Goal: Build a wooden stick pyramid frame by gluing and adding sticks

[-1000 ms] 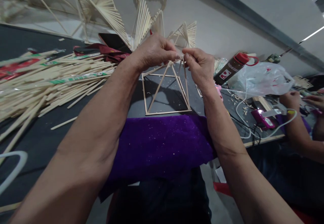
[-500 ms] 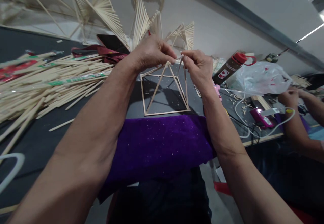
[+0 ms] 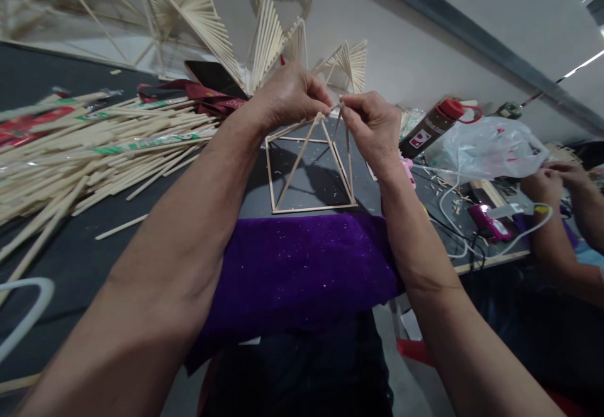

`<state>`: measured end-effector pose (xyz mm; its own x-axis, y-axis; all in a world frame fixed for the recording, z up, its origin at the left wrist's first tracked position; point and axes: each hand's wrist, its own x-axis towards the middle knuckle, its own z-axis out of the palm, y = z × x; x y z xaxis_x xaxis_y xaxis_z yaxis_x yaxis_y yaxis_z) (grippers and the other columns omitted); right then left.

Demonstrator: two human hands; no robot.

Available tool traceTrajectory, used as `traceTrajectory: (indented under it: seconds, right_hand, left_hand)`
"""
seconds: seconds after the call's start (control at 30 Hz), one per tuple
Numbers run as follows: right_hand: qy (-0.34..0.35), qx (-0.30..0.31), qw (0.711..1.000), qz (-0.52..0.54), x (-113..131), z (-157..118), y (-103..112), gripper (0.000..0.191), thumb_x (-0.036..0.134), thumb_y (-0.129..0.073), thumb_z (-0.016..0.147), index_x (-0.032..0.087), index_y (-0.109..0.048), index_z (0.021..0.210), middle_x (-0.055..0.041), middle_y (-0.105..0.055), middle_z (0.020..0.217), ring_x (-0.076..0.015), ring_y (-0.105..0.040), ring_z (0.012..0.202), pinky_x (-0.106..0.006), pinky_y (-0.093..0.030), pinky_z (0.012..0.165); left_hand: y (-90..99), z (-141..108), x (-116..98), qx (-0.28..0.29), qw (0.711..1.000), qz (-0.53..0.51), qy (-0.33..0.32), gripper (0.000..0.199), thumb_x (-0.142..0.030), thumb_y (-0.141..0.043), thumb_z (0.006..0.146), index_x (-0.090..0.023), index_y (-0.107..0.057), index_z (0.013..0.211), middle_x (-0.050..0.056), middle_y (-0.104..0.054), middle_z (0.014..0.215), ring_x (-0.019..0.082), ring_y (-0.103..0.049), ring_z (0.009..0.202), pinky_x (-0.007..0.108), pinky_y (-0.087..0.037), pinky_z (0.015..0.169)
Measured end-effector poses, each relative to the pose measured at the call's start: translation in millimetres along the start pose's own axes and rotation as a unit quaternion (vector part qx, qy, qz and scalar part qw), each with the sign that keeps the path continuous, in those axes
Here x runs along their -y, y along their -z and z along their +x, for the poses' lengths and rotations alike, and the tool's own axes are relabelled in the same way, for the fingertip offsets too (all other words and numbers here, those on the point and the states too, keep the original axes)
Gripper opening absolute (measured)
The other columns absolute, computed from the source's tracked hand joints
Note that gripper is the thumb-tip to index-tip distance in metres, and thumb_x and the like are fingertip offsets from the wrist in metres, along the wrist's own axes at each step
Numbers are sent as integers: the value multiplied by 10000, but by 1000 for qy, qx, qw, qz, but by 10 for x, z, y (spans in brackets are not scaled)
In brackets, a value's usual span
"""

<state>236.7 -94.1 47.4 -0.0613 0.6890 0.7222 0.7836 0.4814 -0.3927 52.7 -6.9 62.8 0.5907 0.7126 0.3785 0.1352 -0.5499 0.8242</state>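
A frame of thin wooden sticks [image 3: 315, 208] stands on the dark table, with a four-sided base and slanting sticks that rise to two peaks. A short wooden stick [image 3: 335, 108] spans the top between the peaks. My left hand [image 3: 293, 97] is closed in a pinch on its left end, just above the left peak. At the right peak, the thumb and forefinger of my right hand [image 3: 372, 121] pinch the stick's other end. My fingertips partly hide both joints. A purple cloth [image 3: 306, 266] sprinkled with wood bits lies in front of the frame.
Loose wooden sticks [image 3: 141, 159] are heaped at left, near a phone [image 3: 213, 77] and a maroon lanyard [image 3: 189, 90]. Fanned stick models [image 3: 268, 39] stand along the wall. At right are a bottle [image 3: 431, 129], a plastic bag [image 3: 495, 146], cables and another person's hands [image 3: 542, 184].
The whole view has shifted slightly. Both hands keep their pinch at the top of the frame, with hardly any movement.
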Motion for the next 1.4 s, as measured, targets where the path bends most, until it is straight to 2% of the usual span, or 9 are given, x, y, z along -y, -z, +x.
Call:
traceTrajectory:
  seconds: [0.27, 0.43, 0.63, 1.03, 1.17, 1.27, 1.4]
  right_hand:
    - [20, 0, 999, -30, -92, 18, -26, 206, 401, -589, 945, 239, -714, 969, -14, -745, 936, -183, -684, 926, -397, -552, 938]
    - [28, -6, 999, -45, -79, 12, -29, 177, 346, -572, 951, 241, -715, 948, -14, -739, 912, -187, -686, 905, -402, -562, 906]
    - [34, 1, 998, -60, -119, 11, -36, 158, 329, -563, 958, 269, -708, 968, -15, -731, 927, -194, -680, 925, -410, -564, 909]
    - [43, 3, 997, -66, -52, 3, -33, 162, 302, -561, 954, 264, -715, 985, -12, -730, 925, -189, -675, 904, -394, -569, 866]
    - [42, 1, 997, -69, -59, -3, -27, 161, 285, -554, 952, 265, -711, 982, -5, -726, 917, -188, -672, 901, -400, -565, 873]
    - [39, -1, 997, -72, -78, -1, -26, 143, 271, -569, 944, 269, -709, 973, -14, -724, 916, -194, -671, 901, -403, -562, 875]
    - [37, 5, 997, -73, -68, 5, -26, 137, 274, -564, 950, 274, -698, 981, -14, -727, 926, -198, -674, 912, -406, -564, 868]
  left_hand:
    - [-21, -2, 0, -7, 1000, 16, -23, 158, -199, -763, 653, -160, -801, 801, 25, -660, 637, 171, -598, 669, 338, -461, 728]
    - [32, -41, -50, 2, 1000, 5, 9, 106, -184, -773, 672, -185, -801, 774, 27, -650, 624, 179, -605, 658, 319, -468, 666]
    - [101, -92, -136, 14, 1000, 13, 18, 108, -171, -764, 665, -186, -808, 762, 10, -614, 583, 127, -547, 569, 282, -433, 603]
    - [31, -22, -34, -1, 1000, 8, 9, 109, -238, -787, 668, -194, -798, 767, 29, -640, 618, 185, -628, 674, 307, -469, 661]
    - [18, -19, -33, -7, 1000, 23, 4, 105, -263, -794, 683, -196, -795, 765, 23, -670, 624, 170, -615, 676, 306, -454, 660]
    - [6, -16, -30, -10, 1000, 18, -1, 95, -257, -796, 681, -197, -794, 754, 12, -663, 601, 158, -596, 651, 311, -446, 662]
    - [-6, -13, -28, -11, 1000, 10, -1, 94, -242, -788, 668, -193, -790, 748, 17, -662, 610, 192, -647, 697, 321, -480, 695]
